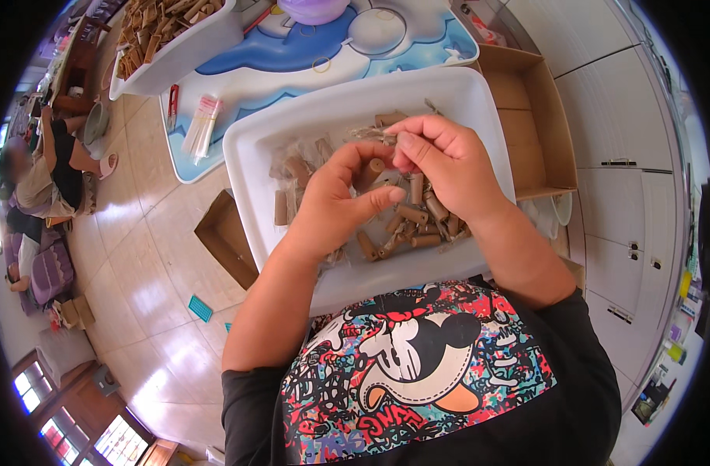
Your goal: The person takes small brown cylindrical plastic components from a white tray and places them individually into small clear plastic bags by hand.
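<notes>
The person is holding both hands together over a white plastic tray (479, 101) that is resting on their lap, so that whatever slips free is dropping back among the loose brown paper tubes (417, 229) piled in it. The left hand (331, 206) is curling around one small brown tube (370, 172), thumb and fingers pinching it upright with its open end facing up and toward the other hand, which seems to be keeping it steady for handling. The right hand (448, 163) is sitting just beside it, fingertips pressed together on a thin pale strand or wrapper scrap at the tube's top; what exactly it is pinching is too small to tell. An open cardboard box (537, 116) is standing just right of the tray, and a second tray of brown pieces (192, 50) is lying on the blue-and-white surface (293, 70) beyond
</notes>
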Demonstrator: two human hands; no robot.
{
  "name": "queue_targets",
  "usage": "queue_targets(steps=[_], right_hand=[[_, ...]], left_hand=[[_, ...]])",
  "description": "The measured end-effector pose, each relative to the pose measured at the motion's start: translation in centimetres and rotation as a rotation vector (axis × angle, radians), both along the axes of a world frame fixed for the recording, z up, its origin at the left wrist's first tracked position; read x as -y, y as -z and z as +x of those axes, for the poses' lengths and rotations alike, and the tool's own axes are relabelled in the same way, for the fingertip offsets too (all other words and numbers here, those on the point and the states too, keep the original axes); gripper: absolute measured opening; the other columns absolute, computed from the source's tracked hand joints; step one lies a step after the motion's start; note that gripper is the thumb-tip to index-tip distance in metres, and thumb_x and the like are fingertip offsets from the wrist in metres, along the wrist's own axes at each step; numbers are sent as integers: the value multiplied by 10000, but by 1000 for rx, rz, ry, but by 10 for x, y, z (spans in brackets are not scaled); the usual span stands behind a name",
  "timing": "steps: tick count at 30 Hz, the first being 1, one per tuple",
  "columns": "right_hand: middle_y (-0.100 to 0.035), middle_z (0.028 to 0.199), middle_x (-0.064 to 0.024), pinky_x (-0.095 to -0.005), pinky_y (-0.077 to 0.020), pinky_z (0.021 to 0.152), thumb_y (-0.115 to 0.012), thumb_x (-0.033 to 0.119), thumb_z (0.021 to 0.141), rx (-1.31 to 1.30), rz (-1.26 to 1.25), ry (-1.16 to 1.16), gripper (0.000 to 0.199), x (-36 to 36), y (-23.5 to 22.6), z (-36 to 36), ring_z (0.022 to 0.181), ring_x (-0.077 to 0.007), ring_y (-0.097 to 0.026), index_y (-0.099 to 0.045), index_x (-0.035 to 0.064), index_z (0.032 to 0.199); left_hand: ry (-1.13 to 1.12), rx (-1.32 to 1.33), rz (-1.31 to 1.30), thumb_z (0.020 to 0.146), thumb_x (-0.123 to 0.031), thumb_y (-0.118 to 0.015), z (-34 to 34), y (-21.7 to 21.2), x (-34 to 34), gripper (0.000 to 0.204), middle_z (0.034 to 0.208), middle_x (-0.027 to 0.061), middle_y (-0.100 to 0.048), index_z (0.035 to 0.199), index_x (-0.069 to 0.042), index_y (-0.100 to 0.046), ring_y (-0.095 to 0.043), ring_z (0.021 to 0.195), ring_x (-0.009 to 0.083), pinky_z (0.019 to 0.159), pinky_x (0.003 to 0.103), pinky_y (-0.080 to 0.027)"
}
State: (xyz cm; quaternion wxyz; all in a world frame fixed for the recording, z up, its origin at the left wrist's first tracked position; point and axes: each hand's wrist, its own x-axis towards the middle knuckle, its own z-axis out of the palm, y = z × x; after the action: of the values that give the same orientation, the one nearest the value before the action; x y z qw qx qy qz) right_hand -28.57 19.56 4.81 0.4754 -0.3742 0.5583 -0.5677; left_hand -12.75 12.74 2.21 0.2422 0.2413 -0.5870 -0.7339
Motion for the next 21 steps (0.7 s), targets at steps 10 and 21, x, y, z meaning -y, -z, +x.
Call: queue_targets(steps=[10, 21], right_hand=[[-549, 717, 7, -199, -411, 614, -542, 148, 880, 111, 22, 53, 181, 2, 12, -17, 665, -59, -483, -619, 2, 954], [-565, 761, -17, -238, -440, 667, -587, 33, 814, -157, 97, -252, 247, -1, 19, -6, 700, -84, -517, -549, 5, 1057]], left_hand=[[-112, 181, 358, 860, -151, -575, 1, -6, 7, 272, 923, 68, -601, 1083, 0, -534, -607, 820, 143, 712, 262, -504], [-7, 178, 438, 890, -261, -539, 6, -6, 10, 245, 841, 58, -622, 944, -23, -562, -609, 680, 131, 608, 238, -484]])
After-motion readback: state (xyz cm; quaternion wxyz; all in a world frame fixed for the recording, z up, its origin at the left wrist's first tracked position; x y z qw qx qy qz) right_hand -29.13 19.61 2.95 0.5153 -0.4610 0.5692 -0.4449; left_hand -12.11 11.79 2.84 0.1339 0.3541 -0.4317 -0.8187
